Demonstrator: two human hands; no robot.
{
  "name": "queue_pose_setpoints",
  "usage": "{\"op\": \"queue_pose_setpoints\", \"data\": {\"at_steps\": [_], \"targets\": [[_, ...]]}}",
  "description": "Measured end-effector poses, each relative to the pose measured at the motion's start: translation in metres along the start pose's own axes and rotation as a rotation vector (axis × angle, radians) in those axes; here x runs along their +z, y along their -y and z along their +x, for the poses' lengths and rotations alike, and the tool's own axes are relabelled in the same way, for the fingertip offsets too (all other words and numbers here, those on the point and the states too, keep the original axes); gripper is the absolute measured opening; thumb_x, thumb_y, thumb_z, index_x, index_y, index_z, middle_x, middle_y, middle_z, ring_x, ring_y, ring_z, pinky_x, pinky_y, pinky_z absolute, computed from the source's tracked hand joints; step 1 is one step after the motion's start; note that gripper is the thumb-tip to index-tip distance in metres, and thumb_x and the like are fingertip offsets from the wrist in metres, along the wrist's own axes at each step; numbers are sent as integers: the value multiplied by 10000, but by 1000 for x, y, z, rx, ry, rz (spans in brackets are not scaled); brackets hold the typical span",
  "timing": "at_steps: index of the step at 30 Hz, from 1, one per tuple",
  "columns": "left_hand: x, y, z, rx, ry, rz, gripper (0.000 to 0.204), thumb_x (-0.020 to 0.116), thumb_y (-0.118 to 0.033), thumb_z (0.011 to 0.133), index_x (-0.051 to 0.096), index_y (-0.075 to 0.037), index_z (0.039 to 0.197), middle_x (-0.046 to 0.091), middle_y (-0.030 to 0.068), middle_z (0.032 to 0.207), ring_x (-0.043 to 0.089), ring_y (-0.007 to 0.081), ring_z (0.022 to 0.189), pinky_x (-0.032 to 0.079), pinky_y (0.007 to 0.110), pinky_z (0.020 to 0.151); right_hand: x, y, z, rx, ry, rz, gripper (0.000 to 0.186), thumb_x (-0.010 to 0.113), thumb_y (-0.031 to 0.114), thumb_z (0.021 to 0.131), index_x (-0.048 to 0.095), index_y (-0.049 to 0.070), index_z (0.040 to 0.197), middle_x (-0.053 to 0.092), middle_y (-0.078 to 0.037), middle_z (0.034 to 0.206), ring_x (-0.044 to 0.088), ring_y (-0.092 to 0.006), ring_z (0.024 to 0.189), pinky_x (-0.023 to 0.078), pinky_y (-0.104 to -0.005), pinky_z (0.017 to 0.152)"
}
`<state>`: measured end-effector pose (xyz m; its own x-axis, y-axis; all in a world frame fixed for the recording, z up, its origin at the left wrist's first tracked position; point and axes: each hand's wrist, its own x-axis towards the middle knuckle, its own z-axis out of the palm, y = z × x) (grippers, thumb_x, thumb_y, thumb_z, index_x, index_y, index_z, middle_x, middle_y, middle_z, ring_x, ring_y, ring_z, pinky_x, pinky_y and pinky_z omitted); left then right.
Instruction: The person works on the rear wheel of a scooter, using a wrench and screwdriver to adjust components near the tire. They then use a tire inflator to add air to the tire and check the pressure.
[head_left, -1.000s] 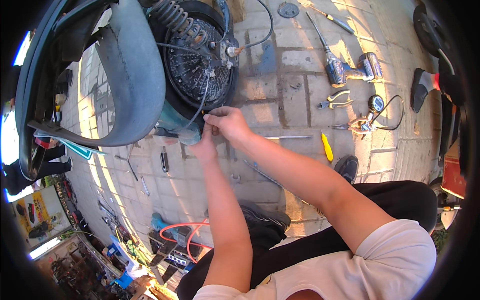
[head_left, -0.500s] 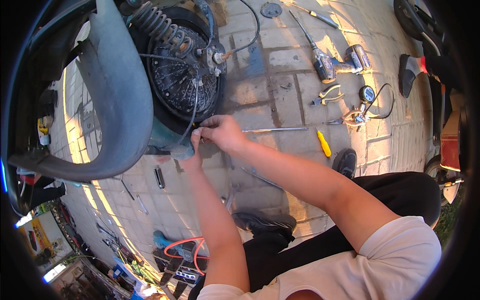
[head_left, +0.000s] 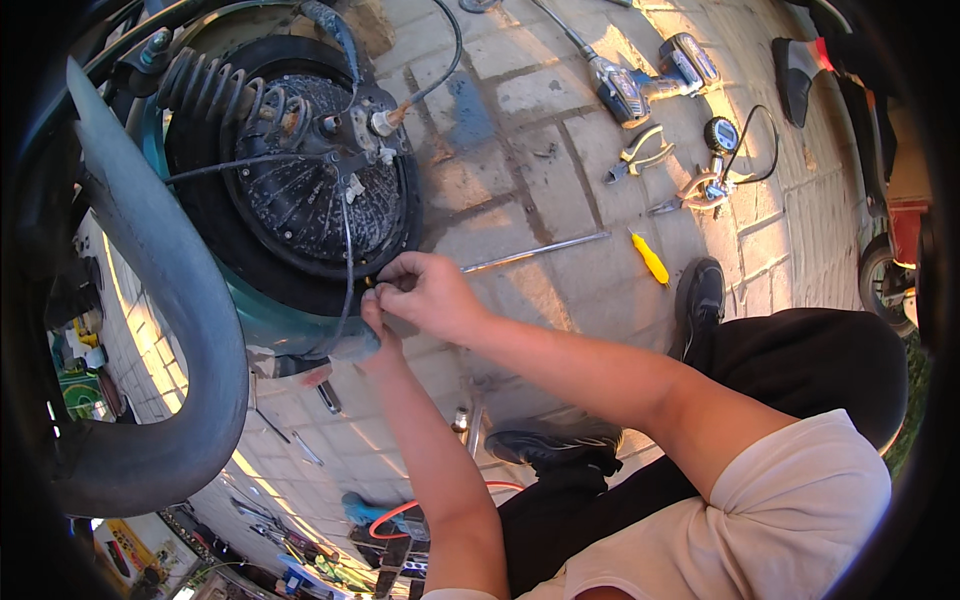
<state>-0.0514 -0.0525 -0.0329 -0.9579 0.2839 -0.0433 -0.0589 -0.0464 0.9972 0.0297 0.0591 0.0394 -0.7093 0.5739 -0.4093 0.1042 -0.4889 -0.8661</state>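
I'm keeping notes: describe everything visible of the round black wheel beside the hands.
The round black wheel has a rubbery-looking tyre around a ribbed, metal-looking hub cover spattered with pale marks. It is seen from the side. A grey coiled metal spring overlaps its upper left; a thin dark cable crosses its lower right. Both hands meet at its lower right edge; contact is unclear.

Warm light [head_left: 152, 340] streaks the floor of grey paving blocks [head_left: 555, 190].

The scene is viewed from the person's head by a wide fisheye camera, faced down to the paving [head_left: 560, 190]. The forearms [head_left: 570, 360] are seen near, the wheel [head_left: 285, 200] farther, at left.
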Motion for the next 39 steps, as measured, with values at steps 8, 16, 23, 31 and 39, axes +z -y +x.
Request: {"op": "queue_pose_setpoints", "data": {"at_steps": [8,16,23,31,39], "targets": [[3,-15,-7,-118,-19,176,132,611,-121,847,636,1,889,637,61,929,586,159,874,465,309,838,-2,-12,1,-100,24,139,178,676,87,813,665,-60,913,685,-115,826,652,-142,757,527,-281,693],[12,-23,-8,-93,38,-121,164,646,-120,829,654,-3,943,636,68,989,582,171,912,454,318,865,-31,-11,22,-615,256,-209,150,698,42,759,682,-10,899,655,-147,841,654,-296,773,525,-359,689],[14,-29,-11,-141,45,-115,156,648,-123,851,664,-5,953,641,52,970,577,151,886,443,302,827,-34,0,29,-712,356,-440,117,692,65,756,659,-2,846,620,-146,796,628,-347,739,515,-404,652],[19,-28,-11,-113,-2,-216,118,656,-24,808,640,15,918,641,78,929,586,172,805,475,285,733,-26,-6,25,-764,257,-494,89,689,38,754,637,6,818,606,-124,782,621,-345,706,508,-410,611],[25,-28,-14,-113,-56,-180,119,650,-160,855,662,-42,851,644,42,877,575,124,818,432,282,779,-23,-1,28,-702,209,-441,98,699,69,699,637,4,739,603,-158,711,613,-358,699,498,-434,613]]}}
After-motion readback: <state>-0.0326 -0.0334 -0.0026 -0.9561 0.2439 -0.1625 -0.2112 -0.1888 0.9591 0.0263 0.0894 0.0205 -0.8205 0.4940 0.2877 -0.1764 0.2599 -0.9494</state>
